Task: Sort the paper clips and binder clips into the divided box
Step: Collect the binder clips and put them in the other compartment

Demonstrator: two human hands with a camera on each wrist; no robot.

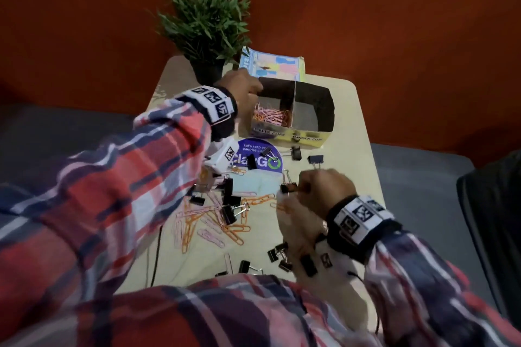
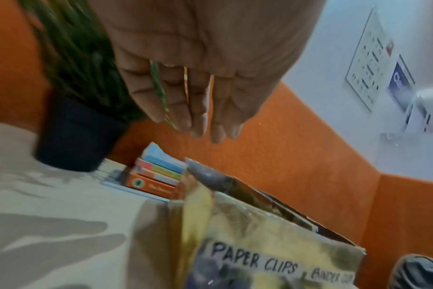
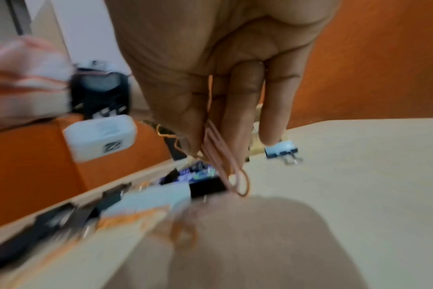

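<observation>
The divided box (image 1: 290, 133) stands at the back of the table, labelled PAPER CLIPS and BINDER CLIPS on its front wall (image 2: 255, 262). Pink and orange paper clips (image 1: 269, 115) fill its left compartment; the right one looks bare. My left hand (image 1: 244, 89) hovers over the box's back-left corner, fingers (image 2: 198, 117) straight and holding nothing. My right hand (image 1: 318, 186) is low over the table and pinches a few pink paper clips (image 3: 223, 162). A black binder clip (image 1: 289, 187) lies at its fingertips. Loose paper clips (image 1: 208, 222) and binder clips (image 1: 229, 205) lie mixed on the table.
A potted plant (image 1: 205, 22) and a pack of coloured notes (image 1: 272, 65) stand behind the box. A purple round sticker (image 1: 259, 159) lies in front of it. More binder clips (image 1: 279, 255) sit near the table's front edge. A thin black cable (image 1: 156, 256) runs off the left side.
</observation>
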